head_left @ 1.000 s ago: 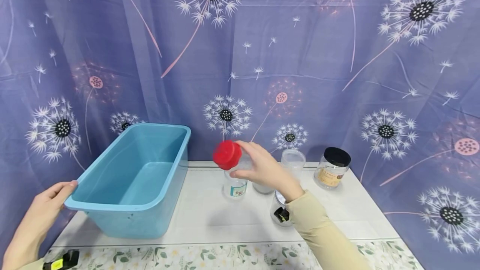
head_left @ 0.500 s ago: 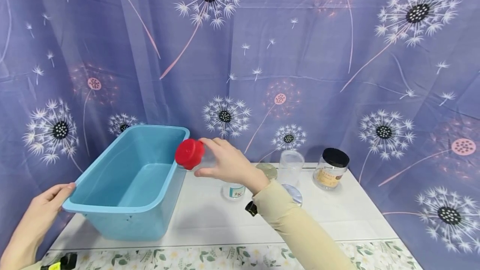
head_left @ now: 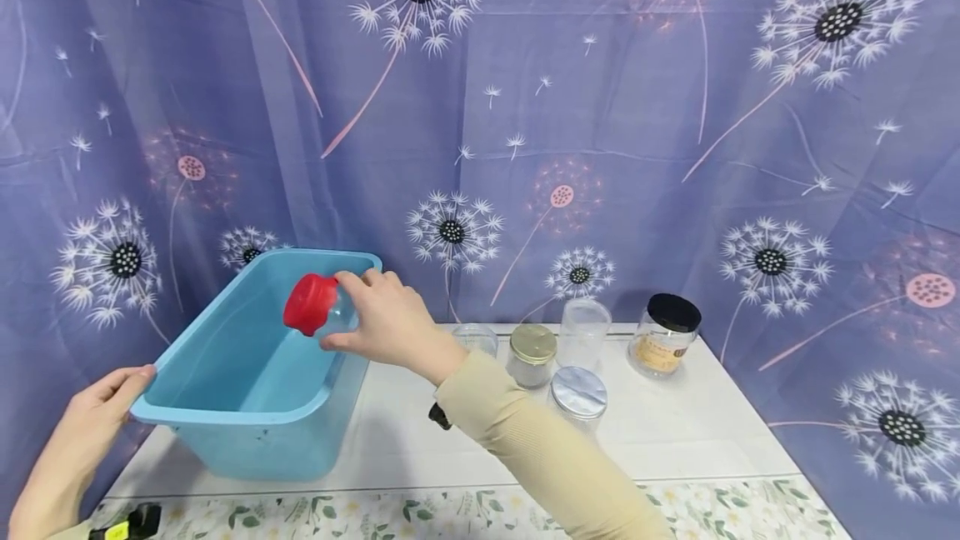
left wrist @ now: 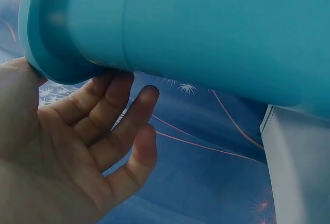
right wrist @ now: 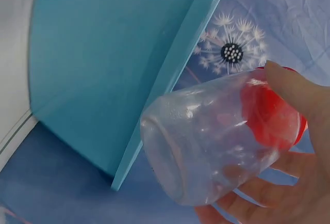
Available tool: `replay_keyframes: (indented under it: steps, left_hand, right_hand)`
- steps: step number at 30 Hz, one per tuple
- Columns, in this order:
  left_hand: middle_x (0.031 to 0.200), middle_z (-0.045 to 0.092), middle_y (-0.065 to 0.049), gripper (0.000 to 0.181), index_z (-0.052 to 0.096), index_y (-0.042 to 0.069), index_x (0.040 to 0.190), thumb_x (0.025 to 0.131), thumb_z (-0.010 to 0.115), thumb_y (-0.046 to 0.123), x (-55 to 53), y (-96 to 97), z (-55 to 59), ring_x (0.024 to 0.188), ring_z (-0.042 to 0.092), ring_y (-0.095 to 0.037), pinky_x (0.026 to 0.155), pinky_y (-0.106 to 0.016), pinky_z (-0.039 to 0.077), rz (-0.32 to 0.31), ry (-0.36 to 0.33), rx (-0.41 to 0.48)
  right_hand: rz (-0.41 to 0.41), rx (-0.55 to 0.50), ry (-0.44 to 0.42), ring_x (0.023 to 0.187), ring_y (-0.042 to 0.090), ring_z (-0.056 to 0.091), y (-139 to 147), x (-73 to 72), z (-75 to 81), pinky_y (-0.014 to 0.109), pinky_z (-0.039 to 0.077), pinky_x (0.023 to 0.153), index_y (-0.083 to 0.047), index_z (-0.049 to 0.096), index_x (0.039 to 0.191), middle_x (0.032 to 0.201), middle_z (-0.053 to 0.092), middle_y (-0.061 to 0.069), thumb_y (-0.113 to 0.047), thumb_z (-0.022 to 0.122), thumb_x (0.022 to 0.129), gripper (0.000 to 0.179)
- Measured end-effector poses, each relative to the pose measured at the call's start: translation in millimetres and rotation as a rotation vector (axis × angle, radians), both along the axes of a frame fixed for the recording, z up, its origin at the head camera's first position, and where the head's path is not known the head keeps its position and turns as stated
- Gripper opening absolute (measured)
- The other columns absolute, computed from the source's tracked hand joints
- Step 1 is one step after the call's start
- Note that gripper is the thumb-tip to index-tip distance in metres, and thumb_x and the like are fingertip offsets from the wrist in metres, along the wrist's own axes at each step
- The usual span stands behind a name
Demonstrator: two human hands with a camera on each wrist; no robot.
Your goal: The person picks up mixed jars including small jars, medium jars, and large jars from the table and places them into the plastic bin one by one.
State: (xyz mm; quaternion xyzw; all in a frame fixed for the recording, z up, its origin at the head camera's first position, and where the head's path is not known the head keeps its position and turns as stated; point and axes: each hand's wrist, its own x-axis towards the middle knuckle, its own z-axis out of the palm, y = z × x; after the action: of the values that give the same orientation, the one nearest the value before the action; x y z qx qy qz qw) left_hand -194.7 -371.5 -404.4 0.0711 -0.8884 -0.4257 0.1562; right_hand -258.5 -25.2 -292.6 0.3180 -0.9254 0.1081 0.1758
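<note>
My right hand (head_left: 390,323) grips a clear plastic jar (right wrist: 201,136) with a red lid (head_left: 310,304), tilted with the lid to the left, over the right rim of a blue plastic tub (head_left: 247,417). In the right wrist view the thumb lies on one side of the jar and the fingers curl round the other. My left hand (head_left: 82,432) holds the tub's near left corner, the thumb on top of the rim. The left wrist view shows its fingers (left wrist: 118,90) curled beneath the rim.
Right of the tub on the white table stand several clear jars: one partly hidden by my wrist (head_left: 476,338), a gold-lidded jar (head_left: 532,357), a tall frosted jar (head_left: 585,332), a silver-lidded jar (head_left: 579,394) and a black-lidded jar (head_left: 663,336). A patterned curtain (head_left: 510,107) hangs behind.
My right hand has carried the red-lidded jar leftward from among the other jars to over the tub. The left hand has stayed at the tub's corner.
</note>
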Motion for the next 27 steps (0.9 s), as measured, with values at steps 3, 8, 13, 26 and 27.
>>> replay_keyframes:
  steps: [3, 8, 13, 26, 27]
  left_hand:
    - [0.07, 0.056, 0.011, 0.047, 0.051, -0.003, 0.109, 0.09, 0.045, 0.039, -1.9, 2.3, 1.3, 0.065, 0.045, -0.003, 0.056, -0.025, 0.033, -0.007, 0.009, 0.014]
    - [0.07, 0.054, 0.011, 0.044, 0.052, 0.001, 0.106, 0.09, 0.044, 0.04, -0.9, 0.8, 1.0, 0.065, 0.044, -0.005, 0.056, -0.027, 0.032, 0.014, 0.004, 0.0]
    - [0.071, 0.054, 0.012, 0.044, 0.052, -0.001, 0.107, 0.091, 0.044, 0.039, -0.1, -0.6, -1.1, 0.065, 0.043, -0.004, 0.055, -0.026, 0.032, 0.013, 0.003, 0.004]
    - [0.068, 0.055, 0.008, 0.036, 0.055, 0.006, 0.102, 0.09, 0.045, 0.039, -0.8, -1.0, -0.7, 0.064, 0.045, -0.005, 0.055, -0.025, 0.033, 0.008, 0.026, 0.004]
    - [0.067, 0.055, 0.008, 0.037, 0.055, 0.006, 0.103, 0.09, 0.045, 0.039, -0.5, -1.1, -1.1, 0.064, 0.045, -0.005, 0.055, -0.025, 0.033, 0.009, 0.024, 0.009]
  right_hand:
    - [0.009, 0.021, 0.005, 0.086, 0.013, 0.043, -10, 0.2, 2.4, 0.029, 0.041, 0.058, -0.028, 0.038, 0.128, 0.103, 0.046, -0.004, -0.066, 0.06, 0.064, 0.077]
    - [0.008, 0.086, 0.052, 0.09, 0.013, 0.04, -32, 3.8, 5.1, 0.03, 0.041, 0.065, -0.028, 0.036, 0.13, 0.106, 0.045, -0.003, -0.068, 0.057, 0.066, 0.079]
    - [-0.02, 0.163, 0.052, 0.094, 0.013, 0.037, -52, 10.6, 6.4, 0.031, 0.038, 0.069, -0.032, 0.032, 0.133, 0.111, 0.042, -0.004, -0.07, 0.053, 0.067, 0.079]
    - [-0.061, 0.231, -0.097, 0.102, 0.011, 0.033, -97, 8.7, -7.5, 0.033, 0.036, 0.075, -0.04, 0.032, 0.128, 0.115, 0.039, -0.009, -0.072, 0.053, 0.064, 0.076]
    - [-0.066, 0.231, -0.111, 0.102, 0.011, 0.034, -99, 8.4, -9.0, 0.033, 0.036, 0.076, -0.041, 0.032, 0.128, 0.115, 0.039, -0.01, -0.072, 0.054, 0.063, 0.075]
